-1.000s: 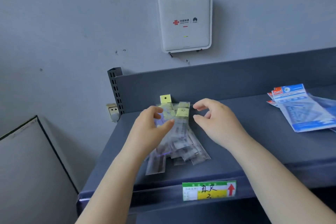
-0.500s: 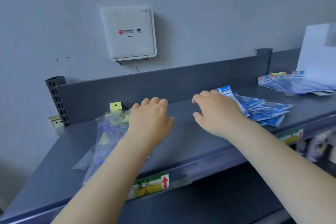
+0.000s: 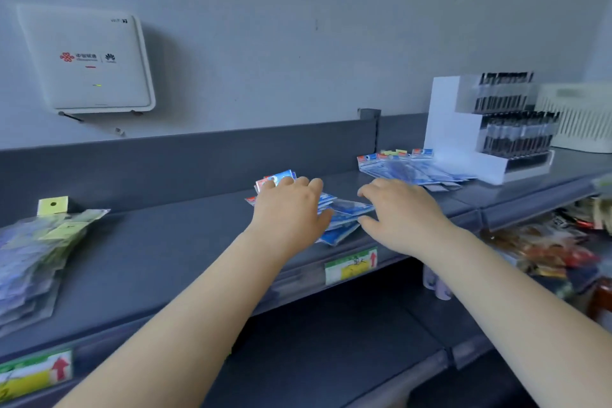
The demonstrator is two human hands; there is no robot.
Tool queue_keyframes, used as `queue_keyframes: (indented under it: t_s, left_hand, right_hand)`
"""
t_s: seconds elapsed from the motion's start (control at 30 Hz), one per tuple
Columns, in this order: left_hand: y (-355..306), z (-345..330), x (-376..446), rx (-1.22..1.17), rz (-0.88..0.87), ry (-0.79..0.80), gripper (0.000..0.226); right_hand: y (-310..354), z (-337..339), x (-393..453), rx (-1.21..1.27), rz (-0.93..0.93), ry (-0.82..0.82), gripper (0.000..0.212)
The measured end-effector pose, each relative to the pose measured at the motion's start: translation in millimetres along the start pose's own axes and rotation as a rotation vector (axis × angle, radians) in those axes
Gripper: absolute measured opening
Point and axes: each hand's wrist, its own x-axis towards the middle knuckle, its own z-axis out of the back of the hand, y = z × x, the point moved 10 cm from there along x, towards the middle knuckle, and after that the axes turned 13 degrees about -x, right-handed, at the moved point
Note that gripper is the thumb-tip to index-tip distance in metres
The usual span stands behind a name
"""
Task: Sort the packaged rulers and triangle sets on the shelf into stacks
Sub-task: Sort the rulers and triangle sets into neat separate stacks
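A loose pile of blue triangle-set packs (image 3: 341, 219) lies in the middle of the grey shelf (image 3: 165, 242). My left hand (image 3: 291, 209) rests flat on the pile's left part, fingers spread. My right hand (image 3: 397, 209) hovers just right of the pile, fingers apart, thumb near the pile's edge. A pile of clear ruler packs with yellow tags (image 3: 33, 255) lies at the shelf's far left, apart from both hands. A second batch of blue packs (image 3: 407, 169) lies further right along the shelf.
A white display box of black pens (image 3: 490, 129) stands at the right, with a white slatted basket (image 3: 583, 119) behind it. A white router (image 3: 89, 60) hangs on the wall. Colourful goods (image 3: 556, 242) fill the lower right shelf. Price labels (image 3: 351, 265) line the shelf's front edge.
Both hands left the clear ruler packs at the left and moved right to the blue packs. The view swung right with them, bringing the pen display into sight.
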Motion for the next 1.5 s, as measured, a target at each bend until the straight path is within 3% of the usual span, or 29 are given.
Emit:
queue_keyframes:
  t_s: [0.4,0.87,1.1,1.5]
  left_hand:
    - [-106,-56,71,-0.041,-0.048,0.099,0.047]
    - [-171,-124,184,-0.137,-0.122,0.192,0.042]
    - [-188,-148,235,-0.071,-0.170,0.212,0.042]
    - [-240,-218,277,-0.133,-0.155,0.342,0.044]
  right_hand:
    - [-139,-49,-26,0.007,-0.126,0.085,0.049]
    - [-246,-109,16,0.105,-0.251,0.139,0.047]
    - [-296,-148,46,0.234,-0.322,0.161,0.041]
    - [-336,-201,88,0.321,-0.209,0.199,0.044]
